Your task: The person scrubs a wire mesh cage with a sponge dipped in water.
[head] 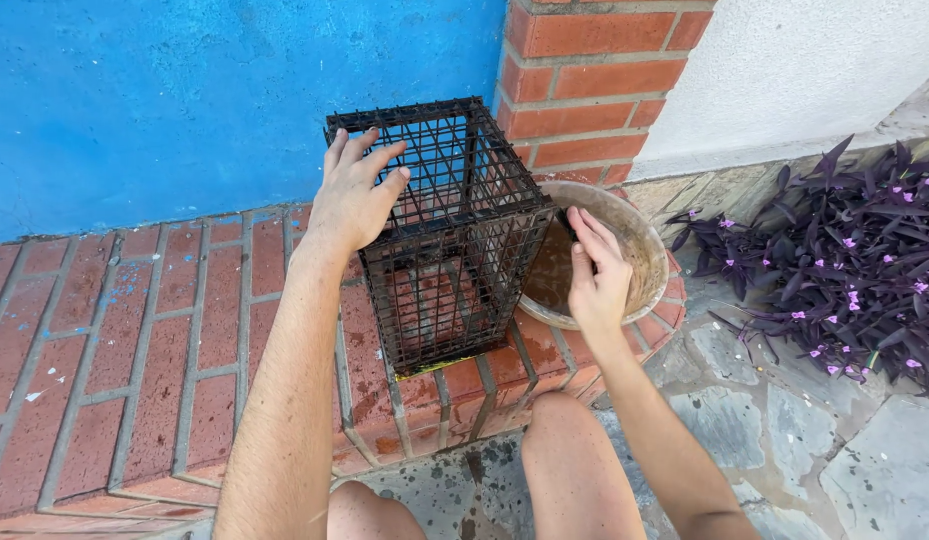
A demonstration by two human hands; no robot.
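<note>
Hands are steadying a black rectangular wire-mesh cage point(447, 235) standing upright on a red brick ledge point(165, 340). Left hand point(351, 195) is resting on its top, fingers spread; right hand point(596, 268), fingers straight and together, is hovering right of the cage, over a worn round clay bowl point(640, 250) beside it. Judged step: positioning; next, a firm two-handed grip.

No package, label, sign or screen anywhere in view.
</note>
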